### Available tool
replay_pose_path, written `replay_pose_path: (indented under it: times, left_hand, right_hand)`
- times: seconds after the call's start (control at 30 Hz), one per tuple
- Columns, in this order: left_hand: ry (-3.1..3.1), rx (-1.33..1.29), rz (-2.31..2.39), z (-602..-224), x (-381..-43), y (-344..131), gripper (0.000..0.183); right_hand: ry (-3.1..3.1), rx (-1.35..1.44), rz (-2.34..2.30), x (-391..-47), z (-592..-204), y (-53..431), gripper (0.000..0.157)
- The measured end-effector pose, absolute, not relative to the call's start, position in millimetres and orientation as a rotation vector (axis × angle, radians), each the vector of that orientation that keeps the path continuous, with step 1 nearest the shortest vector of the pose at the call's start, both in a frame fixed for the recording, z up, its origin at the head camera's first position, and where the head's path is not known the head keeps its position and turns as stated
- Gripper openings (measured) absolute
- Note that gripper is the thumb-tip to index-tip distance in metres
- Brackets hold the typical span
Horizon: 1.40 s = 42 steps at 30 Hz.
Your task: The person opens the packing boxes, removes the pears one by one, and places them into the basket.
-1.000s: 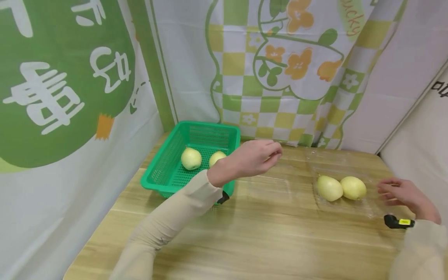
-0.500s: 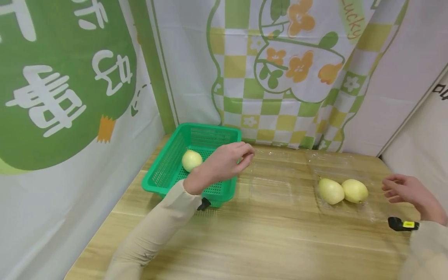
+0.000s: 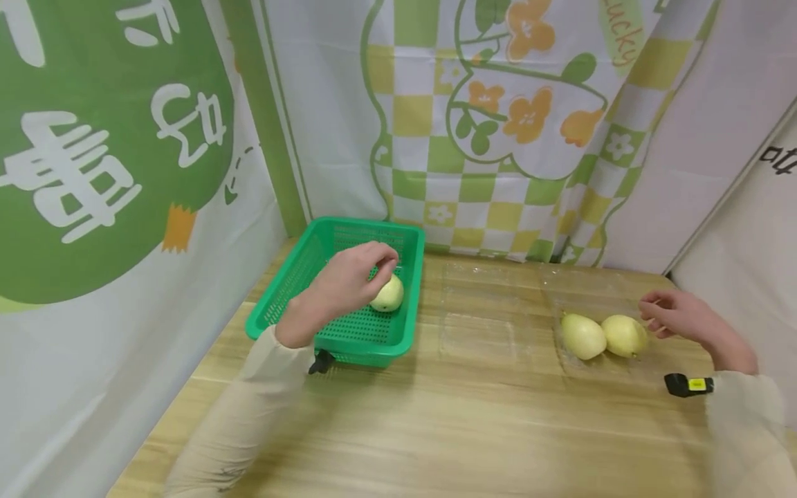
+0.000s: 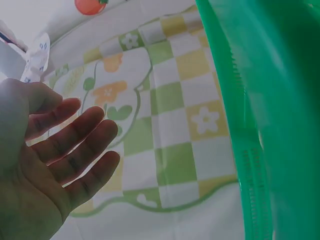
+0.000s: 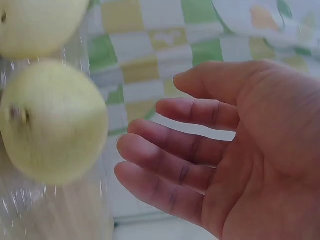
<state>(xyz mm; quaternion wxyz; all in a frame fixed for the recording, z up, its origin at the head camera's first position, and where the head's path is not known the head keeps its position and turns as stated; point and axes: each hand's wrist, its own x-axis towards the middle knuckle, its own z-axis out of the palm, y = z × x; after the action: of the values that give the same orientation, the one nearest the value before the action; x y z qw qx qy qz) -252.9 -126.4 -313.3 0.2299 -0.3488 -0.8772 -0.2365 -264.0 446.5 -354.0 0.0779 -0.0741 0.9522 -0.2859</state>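
Observation:
My left hand [image 3: 339, 287] hovers over the green plastic basket [image 3: 409, 332]. In the left wrist view its fingers [image 4: 82, 155] are loosely bent, holding nothing, with the basket wall beside them. One pale yellow pear [image 3: 387, 297] shows in the basket, just past my fingertips; the hand covers the spot where a second pear lay. My right hand [image 3: 697, 325] hangs relaxed and holds nothing. Just to its left, a pear [image 3: 625, 336] and another pear [image 3: 584, 337] lie side by side in a clear plastic box [image 3: 575, 366]. The right wrist view shows a gap between fingers and the nearer pear [image 5: 55, 125].
A second clear plastic box [image 3: 476, 335] lies between the basket and the pears at right, its lid folded back. Beneath everything is a wooden table [image 3: 473, 429]. A checked curtain [image 3: 473, 187] hangs along the back edge, and fabric walls stand left and right.
My left hand has moved left, from beyond the basket's right rim to over its inside, uncovering one pear and covering the other. The right hand has shifted slightly left towards the boxed pears.

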Motion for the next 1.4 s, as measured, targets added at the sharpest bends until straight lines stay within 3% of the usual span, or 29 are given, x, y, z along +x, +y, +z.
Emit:
replay_pose_path:
  times: [0.43, 0.7, 1.2, 1.4]
  left_hand:
    - [-2.59, -0.741, -0.705, -323.5, -260.7, -180.3, 0.023]
    - [-2.671, -0.636, -0.744, -333.5, -270.3, -204.8, 0.028]
    - [-2.893, -0.472, -0.741, -348.8, -284.4, -257.4, 0.044]
    - [-2.95, -0.458, -0.818, -350.3, -295.2, -274.0, 0.05]
  right_hand:
    - [2.99, -0.521, -0.522, -272.6, -352.1, 392.6, 0.03]
    - [2.997, -0.573, -0.494, -278.4, -372.4, 381.5, 0.035]
    - [3.007, -0.648, -0.404, -268.6, -375.0, 360.8, 0.036]
    - [2.938, -0.643, -0.436, -270.3, -382.1, 354.6, 0.046]
